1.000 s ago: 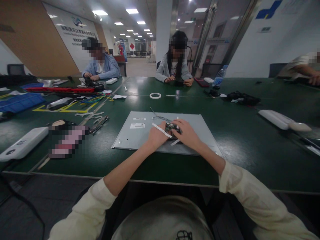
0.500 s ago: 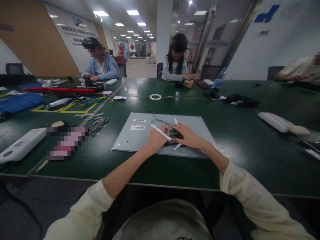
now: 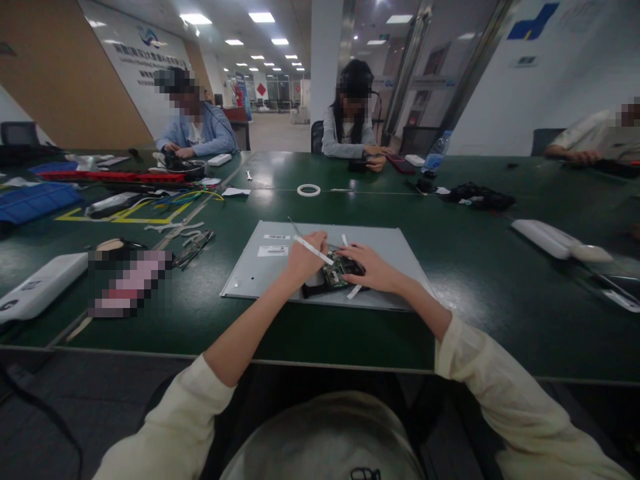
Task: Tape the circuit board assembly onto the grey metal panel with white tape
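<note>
Steadying the circuit board [image 3: 332, 274], seemingly, we spread our right hand [image 3: 373, 267] over it; our left hand [image 3: 304, 259] curls at its eleven o'clock, pinch hidden; next likely needs stillness.

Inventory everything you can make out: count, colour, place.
Table: one, green, centre
Panel: one, grey, near centre
Circuit board: one, green, on panel
Strip pieces: three, white, over panel
Ring: one, white, beyond panel
Bottle: one, clear, far right
Bundle: one, black, right
Large cases: two, white, left and right
Blurred item: one, pink, left
Wires: several, multicoloured, left
Tray: one, blue, far left
Bar: one, red, left
Chairs: several, dark, behind table
Coworkers: three, blue, grey, pale clothing, across and right
Sleeves: two, cream, lower corners
Left hand: one, bare, over panel
Right hand: one, bare, at circuit board
</note>
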Demonstrator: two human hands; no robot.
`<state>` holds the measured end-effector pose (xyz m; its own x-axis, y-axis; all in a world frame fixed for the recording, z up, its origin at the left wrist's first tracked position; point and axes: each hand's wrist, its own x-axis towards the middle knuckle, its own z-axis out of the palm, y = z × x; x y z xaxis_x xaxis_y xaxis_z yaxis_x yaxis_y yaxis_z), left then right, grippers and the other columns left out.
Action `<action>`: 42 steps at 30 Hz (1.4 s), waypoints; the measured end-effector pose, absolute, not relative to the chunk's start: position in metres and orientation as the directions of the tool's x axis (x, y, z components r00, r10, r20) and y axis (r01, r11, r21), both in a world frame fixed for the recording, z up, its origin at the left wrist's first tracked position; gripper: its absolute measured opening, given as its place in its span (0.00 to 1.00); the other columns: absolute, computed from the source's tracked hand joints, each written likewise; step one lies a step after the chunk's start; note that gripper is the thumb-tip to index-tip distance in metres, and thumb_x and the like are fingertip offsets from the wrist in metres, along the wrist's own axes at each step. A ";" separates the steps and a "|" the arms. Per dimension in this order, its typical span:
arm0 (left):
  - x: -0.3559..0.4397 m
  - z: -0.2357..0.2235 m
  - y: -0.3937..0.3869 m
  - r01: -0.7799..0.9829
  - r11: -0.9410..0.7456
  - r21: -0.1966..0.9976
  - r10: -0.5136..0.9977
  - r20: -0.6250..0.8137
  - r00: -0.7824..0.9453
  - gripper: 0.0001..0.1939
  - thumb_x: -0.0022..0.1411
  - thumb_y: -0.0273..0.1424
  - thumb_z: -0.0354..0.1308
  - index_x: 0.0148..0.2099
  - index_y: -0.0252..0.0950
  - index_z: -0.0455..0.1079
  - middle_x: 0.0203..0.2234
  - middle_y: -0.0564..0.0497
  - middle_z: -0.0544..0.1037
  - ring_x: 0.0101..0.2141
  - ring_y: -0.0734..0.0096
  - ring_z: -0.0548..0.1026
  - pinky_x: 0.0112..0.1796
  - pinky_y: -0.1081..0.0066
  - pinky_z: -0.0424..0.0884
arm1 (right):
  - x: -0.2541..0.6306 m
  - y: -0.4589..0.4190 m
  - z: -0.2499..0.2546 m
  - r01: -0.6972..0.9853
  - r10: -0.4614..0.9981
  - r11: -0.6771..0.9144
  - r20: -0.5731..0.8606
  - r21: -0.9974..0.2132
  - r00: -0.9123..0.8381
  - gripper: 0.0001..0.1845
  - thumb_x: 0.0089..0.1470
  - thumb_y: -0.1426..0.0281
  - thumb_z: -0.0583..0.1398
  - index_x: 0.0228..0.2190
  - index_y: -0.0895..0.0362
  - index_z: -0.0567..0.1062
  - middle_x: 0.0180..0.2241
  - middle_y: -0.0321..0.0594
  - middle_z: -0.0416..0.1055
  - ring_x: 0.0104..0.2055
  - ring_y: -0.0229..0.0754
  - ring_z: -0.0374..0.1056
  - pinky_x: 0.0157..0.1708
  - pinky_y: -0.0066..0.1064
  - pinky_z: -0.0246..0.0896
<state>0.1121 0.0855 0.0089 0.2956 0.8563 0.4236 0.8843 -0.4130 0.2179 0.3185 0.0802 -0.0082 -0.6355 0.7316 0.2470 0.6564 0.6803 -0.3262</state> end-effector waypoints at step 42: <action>0.059 -0.002 0.116 0.977 -0.105 0.187 0.958 0.282 0.049 0.16 0.65 0.28 0.41 0.52 0.38 0.62 0.48 0.44 0.72 0.49 0.56 0.67 0.49 0.54 0.57 | 0.287 0.087 -0.007 0.844 0.887 0.446 0.277 -0.299 -0.370 0.32 0.55 0.50 0.50 0.56 0.52 0.62 0.58 0.46 0.56 0.61 0.55 0.48 0.56 0.59 0.38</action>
